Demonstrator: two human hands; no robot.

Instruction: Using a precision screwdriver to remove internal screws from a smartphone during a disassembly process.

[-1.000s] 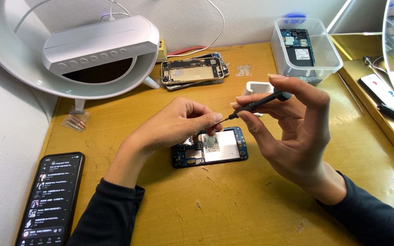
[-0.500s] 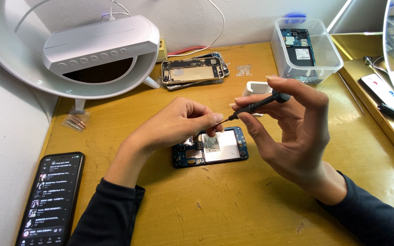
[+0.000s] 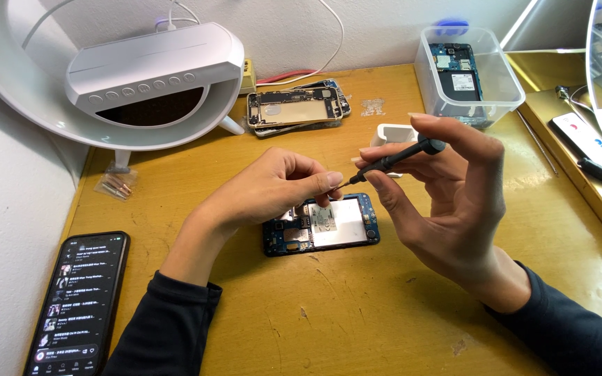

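Only the head view here, looking down at a yellow wooden bench (image 3: 357, 313).

The right hand (image 3: 447, 202) is closed around a thin black screwdriver (image 3: 393, 159), index finger capping the back end, the shaft lying almost level and pointing left. The left hand (image 3: 273, 188) has thumb and fingertips (image 3: 329, 182) pinched together right at the driver's tip. I can't tell if there's a tiny screw between them; whatever it is, it's too small to see. Both hands hover just above the opened phone (image 3: 322, 226), which lies flat mid-bench with its blue board and a silver shield plate showing.

My read: this is the bit between screws, where you either pick one off the tip or seat one onto it. Looks like disassembly or reassembly of that board, hard to say which.

The next move would call for steady fingers: keep the driver level so nothing drops, then bring the tip straight down onto a screw spot on the board without the left hand blocking the view.

Around it: a second gold phone frame (image 3: 294, 108) sits further back, well apart, a clear plastic tub (image 3: 499, 83) with another board is at the back right, a white ring lamp (image 3: 141, 76) is at the back left, and a black phone with a lit screen (image 3: 78, 299) lies at the near left edge.
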